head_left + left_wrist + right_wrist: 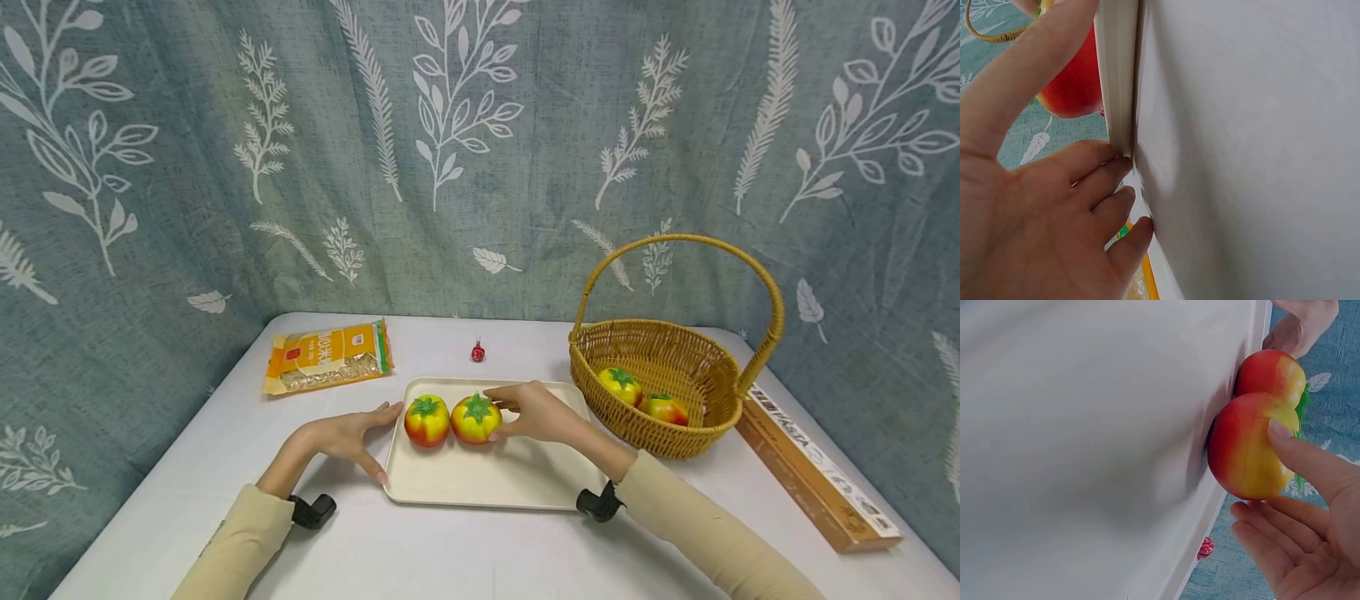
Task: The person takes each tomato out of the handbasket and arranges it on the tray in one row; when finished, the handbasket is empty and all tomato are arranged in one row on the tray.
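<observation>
Two red-and-yellow tomatoes with green leafy tops sit side by side on a cream tray (480,492). My right hand (534,412) holds the right tomato (1244,456). Its thumb (1280,429) lies on the tomato's side, and the other fingers reach round its far side. The left tomato (426,427) stands against its neighbour, near the tray's left rim. My left hand (1054,212) touches that rim with its fingers outstretched, the thumb (377,473) by the front left corner. Two more tomatoes (619,385) lie in a wicker basket (637,425).
The basket, with a tall arched handle (675,239), stands right of the tray. Beyond it lies a long pasta box (817,475). A yellow bag of grain (330,357) lies at the back left, and a small red-wrapped lollipop (477,352) is behind the tray.
</observation>
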The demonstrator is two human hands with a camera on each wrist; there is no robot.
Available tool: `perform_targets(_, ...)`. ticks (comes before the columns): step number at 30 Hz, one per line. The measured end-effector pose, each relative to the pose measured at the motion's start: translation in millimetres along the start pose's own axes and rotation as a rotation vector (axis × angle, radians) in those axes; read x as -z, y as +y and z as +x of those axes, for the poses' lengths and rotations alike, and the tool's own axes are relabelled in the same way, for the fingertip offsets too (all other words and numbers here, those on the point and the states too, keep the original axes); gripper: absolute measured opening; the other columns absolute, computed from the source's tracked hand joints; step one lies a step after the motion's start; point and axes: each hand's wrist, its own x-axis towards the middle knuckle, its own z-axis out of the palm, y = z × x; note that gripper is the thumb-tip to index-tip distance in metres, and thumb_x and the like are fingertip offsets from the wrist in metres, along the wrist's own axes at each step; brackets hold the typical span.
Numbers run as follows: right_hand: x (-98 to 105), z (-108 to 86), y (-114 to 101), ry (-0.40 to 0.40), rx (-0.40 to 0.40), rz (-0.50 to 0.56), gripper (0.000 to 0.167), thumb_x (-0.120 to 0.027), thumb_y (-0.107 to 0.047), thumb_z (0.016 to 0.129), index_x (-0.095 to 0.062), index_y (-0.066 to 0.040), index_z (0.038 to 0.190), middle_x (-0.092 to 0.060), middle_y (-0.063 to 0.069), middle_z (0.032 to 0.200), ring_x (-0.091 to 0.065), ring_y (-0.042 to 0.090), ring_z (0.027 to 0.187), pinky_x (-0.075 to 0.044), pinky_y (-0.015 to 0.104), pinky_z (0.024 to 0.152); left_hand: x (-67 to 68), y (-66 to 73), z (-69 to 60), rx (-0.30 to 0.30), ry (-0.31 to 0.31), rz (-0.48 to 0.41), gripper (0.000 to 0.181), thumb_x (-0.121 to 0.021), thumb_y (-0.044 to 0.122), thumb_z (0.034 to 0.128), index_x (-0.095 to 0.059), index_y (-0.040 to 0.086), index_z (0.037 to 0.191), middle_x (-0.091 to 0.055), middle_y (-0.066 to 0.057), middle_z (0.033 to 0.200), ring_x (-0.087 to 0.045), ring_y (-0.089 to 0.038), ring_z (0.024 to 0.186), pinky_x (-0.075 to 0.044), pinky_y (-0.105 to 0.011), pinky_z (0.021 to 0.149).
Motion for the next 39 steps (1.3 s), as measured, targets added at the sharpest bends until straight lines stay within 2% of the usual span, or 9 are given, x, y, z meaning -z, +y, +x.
perform_targets(7, 0, 0.2, -1, -0.003, -0.003, 0.005, 0.059, -0.08, -0.015, 0.08, -0.057, 0.005, 0.13, -0.059, 0.018, 0.129, -0.064, 0.027, 0.109, -0.051, 0.035, 0.091, -0.2, 0.3, 0.0, 0.004, 0.002, 0.002, 0.113, -0.09, 0.028, 0.0653, -0.022, 0.0, 0.152, -0.015, -0.023, 0.157, -0.011, -0.039, 0.144, -0.012, -0.057, 0.114)
perform_targets(14, 6, -5.5, -2, 0.003, 0.006, -0.015, 0.062, -0.08, -0.022, 0.081, -0.056, 0.006, 0.131, -0.058, 0.022, 0.129, -0.062, 0.033, 0.11, -0.051, 0.039, 0.092, -0.7, 0.5, -0.2, 0.006, 0.003, -0.004, 0.114, -0.09, 0.027, 0.0651, -0.022, -0.001, 0.152, -0.015, -0.025, 0.157, -0.011, -0.04, 0.144, -0.012, -0.057, 0.114)
perform_targets(18, 10, -10.9, -3, 0.026, 0.021, -0.015, 0.06, -0.079, -0.022, 0.081, -0.057, 0.004, 0.13, -0.059, 0.021, 0.128, -0.062, 0.033, 0.11, -0.05, 0.038, 0.092, -0.8, 0.5, 0.0, 0.015, 0.004, -0.003, 0.114, -0.09, 0.027, 0.065, -0.022, 0.0, 0.152, -0.015, -0.025, 0.157, -0.011, -0.04, 0.144, -0.012, -0.057, 0.113)
perform_targets(29, 21, -26.1, -1, 0.081, -0.003, 0.021, 0.056, -0.079, -0.027, 0.08, -0.061, -0.004, 0.128, -0.063, 0.013, 0.126, -0.06, 0.029, 0.114, -0.048, 0.034, 0.095, -0.5, -0.3, 0.4, 0.035, 0.002, 0.009, 0.115, -0.09, 0.029, 0.065, -0.021, 0.003, 0.153, -0.014, -0.023, 0.157, -0.011, -0.038, 0.145, -0.012, -0.056, 0.114)
perform_targets(39, 36, -40.7, -1, 0.148, 0.043, -0.046, 0.055, -0.078, -0.035, 0.08, -0.064, -0.007, 0.125, -0.065, 0.012, 0.122, -0.063, 0.028, 0.11, -0.051, 0.035, 0.091, -0.6, -0.8, 0.4, 0.03, 0.002, 0.014, 0.115, -0.09, 0.029, 0.065, -0.02, 0.003, 0.153, -0.014, -0.024, 0.157, -0.011, -0.039, 0.144, -0.012, -0.056, 0.114)
